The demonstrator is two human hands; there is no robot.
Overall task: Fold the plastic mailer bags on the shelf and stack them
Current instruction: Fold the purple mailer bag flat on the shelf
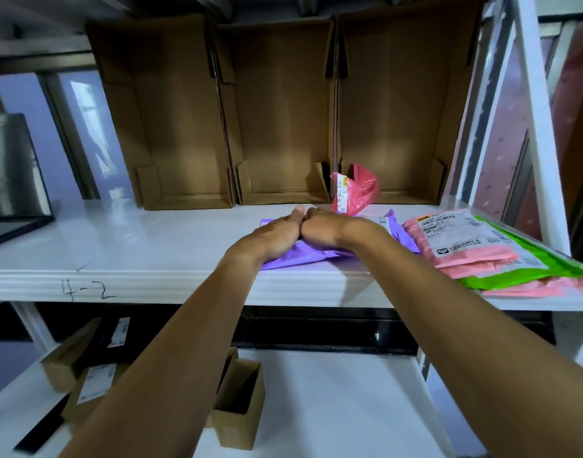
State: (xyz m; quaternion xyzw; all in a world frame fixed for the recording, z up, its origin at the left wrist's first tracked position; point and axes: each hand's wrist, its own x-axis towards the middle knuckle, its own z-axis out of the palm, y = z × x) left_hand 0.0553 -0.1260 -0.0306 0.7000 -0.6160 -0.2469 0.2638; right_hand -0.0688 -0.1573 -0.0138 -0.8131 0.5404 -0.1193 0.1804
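Head view, down onto the white shelf (151, 246): presses the purple mailer (303, 256) flat near the front edge with both hands side by side, thumbs touching. Lays the left hand (277, 231) flat on the plastic, fingers straight. Bends the fingers of the right hand (330, 228) down at the far side, out of sight; cannot tell whether gripping a fold or only pressing.

Likely risks: springing open of the slick plastic on release, for want of a firm crease; sliding of the whole mailer on the glossy shelf under a forward push; slipping over the front lip, given the near edge's closeness to it. Could also trap air inside and leave a puffy fold, bad for stacking.

Just right of the hands: a stack of pink mailers (465, 239) with a green mailer (528, 269) between, reaching right to the shelf front, so liable to slide off under a careless addition. Touching the purple corner or just beside it: cannot tell. Behind the hands: a crumpled red bag (356, 190) with a label, not yet folded, before three open cardboard boxes (283, 110) along the back. No obstacle between purple mailer and stack. Below, on the lower shelf (333, 408): small cardboard boxes (240, 401), well apart.
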